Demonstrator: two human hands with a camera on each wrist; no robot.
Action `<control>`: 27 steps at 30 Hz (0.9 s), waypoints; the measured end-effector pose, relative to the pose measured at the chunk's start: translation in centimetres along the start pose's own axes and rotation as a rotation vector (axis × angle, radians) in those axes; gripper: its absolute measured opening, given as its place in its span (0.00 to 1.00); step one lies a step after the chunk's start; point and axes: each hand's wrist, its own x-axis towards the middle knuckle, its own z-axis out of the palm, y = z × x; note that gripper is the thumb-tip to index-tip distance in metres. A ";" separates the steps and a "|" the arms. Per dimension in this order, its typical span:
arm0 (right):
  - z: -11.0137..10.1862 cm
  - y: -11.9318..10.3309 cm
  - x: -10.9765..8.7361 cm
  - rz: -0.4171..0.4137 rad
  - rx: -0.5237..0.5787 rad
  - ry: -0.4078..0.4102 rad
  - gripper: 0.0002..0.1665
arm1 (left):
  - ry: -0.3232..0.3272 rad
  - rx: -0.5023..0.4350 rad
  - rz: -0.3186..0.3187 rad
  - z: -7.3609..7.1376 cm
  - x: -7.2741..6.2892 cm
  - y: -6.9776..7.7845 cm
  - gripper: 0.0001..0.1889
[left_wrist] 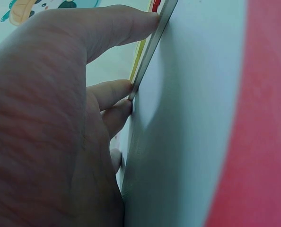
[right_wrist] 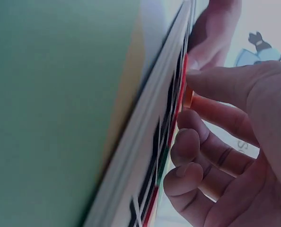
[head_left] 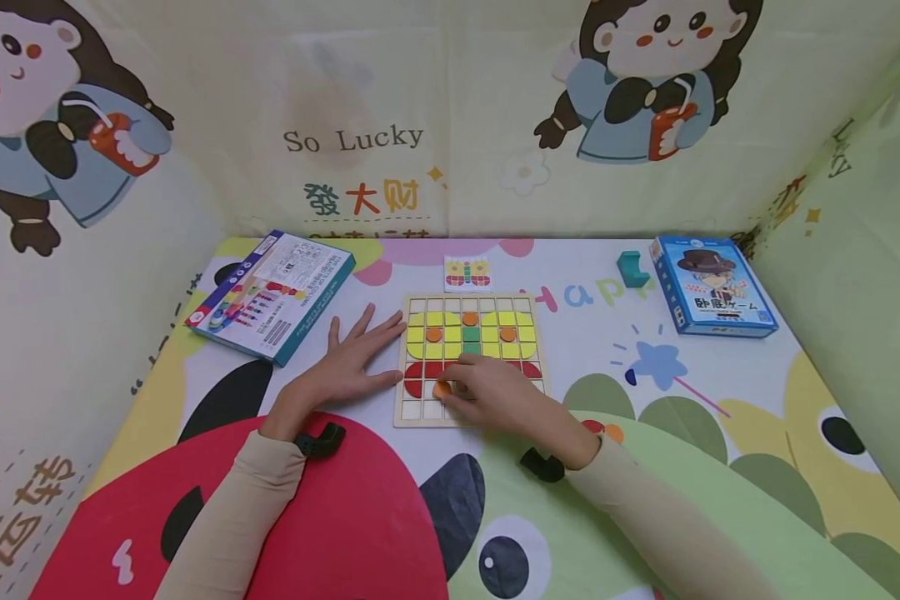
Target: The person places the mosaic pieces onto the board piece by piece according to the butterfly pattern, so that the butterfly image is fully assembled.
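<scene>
A square wooden grid board (head_left: 426, 422) lies on the table, filled in part with yellow, red, green and orange flat pieces. My right hand (head_left: 495, 390) is over its lower middle and pinches a round orange piece (head_left: 441, 389) between thumb and index finger; the other fingers curl loosely in the right wrist view. That piece (right_wrist: 188, 97) is close against the board's face there. My left hand (head_left: 348, 367) lies spread at the board's left side, thumb and fingertips touching its edge. Behind the board lies a small card (head_left: 467, 273) printed with a butterfly pattern.
A flat game box (head_left: 273, 296) lies at the back left, and a blue box (head_left: 714, 286) at the back right. Beside the blue box stands a small teal block (head_left: 633, 270). Red and orange round shapes (head_left: 613, 432) show near my right wrist. Patterned cloth covers table and walls.
</scene>
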 end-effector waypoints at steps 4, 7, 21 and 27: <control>0.5 -0.5 0.7 0.003 -0.020 -0.003 0.18 | 0.002 -0.003 0.002 0.0 0.0 0.0 0.49; 0.7 -0.6 1.0 0.013 -0.017 -0.004 0.18 | 0.003 -0.001 0.001 0.0 0.1 0.0 0.49; 0.8 -0.5 1.0 0.018 -0.002 -0.022 0.24 | 0.001 0.005 0.000 0.0 -0.1 0.0 0.49; 0.6 -0.4 0.7 0.008 -0.001 -0.017 0.24 | 0.006 0.010 0.000 0.2 0.0 -0.2 0.49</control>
